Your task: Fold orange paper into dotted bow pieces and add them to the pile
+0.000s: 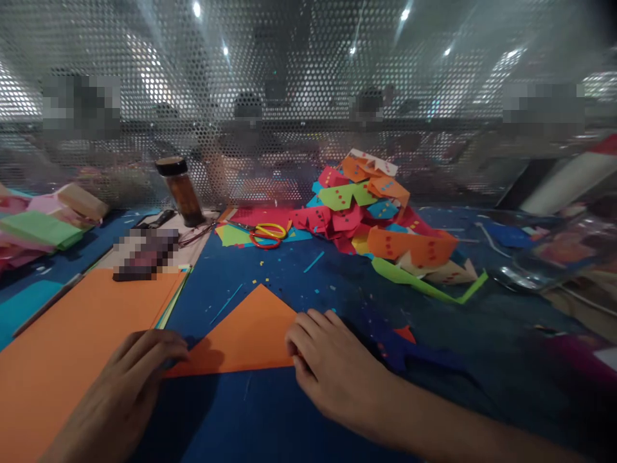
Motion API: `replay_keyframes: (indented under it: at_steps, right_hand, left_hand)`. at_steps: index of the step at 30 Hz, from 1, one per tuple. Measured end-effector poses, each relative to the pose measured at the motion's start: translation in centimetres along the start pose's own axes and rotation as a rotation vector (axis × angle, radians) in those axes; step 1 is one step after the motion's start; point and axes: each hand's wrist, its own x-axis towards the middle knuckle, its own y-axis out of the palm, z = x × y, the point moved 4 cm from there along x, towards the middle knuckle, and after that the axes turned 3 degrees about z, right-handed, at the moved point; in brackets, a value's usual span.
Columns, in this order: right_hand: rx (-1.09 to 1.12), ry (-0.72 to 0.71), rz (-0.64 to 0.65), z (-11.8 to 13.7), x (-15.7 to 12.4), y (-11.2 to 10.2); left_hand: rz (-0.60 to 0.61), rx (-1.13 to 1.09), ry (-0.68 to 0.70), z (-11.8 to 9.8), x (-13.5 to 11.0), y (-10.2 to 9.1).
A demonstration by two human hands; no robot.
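Note:
A triangle of orange paper lies on the blue tabletop with its point facing away from me. At its left corner is my left hand, fingers curled and pressed together on the paper's tip. My right hand covers the right corner, its bent fingers and thumb closed on the edge, so that corner is hidden. To the left lies a larger flat stack of orange sheets, with other colours showing along its right edge.
Yellow and red-handled scissors lie beyond the triangle. A heap of cut colourful paper strips sits right of them. A dark-capped bottle and a phone stand left. A perforated metal screen closes the back; people are behind it.

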Motion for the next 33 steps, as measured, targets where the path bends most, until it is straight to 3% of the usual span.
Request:
replay_keyframes:
  at_steps: [2,5,8,15,23,33]
  right_hand:
    - [-0.006,0.014,0.034,0.0,-0.1,0.0]
    - [-0.012,0.022,0.070,0.1,-0.1,-0.2]
    - [0.002,0.023,0.097,0.2,-0.2,-0.4]
    - [0.069,0.005,0.119,-0.5,-0.7,-0.8]
    - [0.081,0.021,0.140,-1.3,-1.9,-1.4]
    - [0.176,0.050,0.173,-2.5,-2.6,-2.5]
  left_hand:
    - [-0.008,-0.022,0.079,-3.0,1.5,0.0]
    - [0.076,-0.065,0.283,-8.0,4.0,0.4]
    - [0.155,-0.116,0.381,-10.2,5.8,1.0]
    - [0.096,-0.148,0.438,-9.1,5.8,1.9]
    - [0.061,-0.180,0.439,-9.1,6.1,1.5]
    - [0.044,-0.188,0.470,-8.3,5.6,2.9]
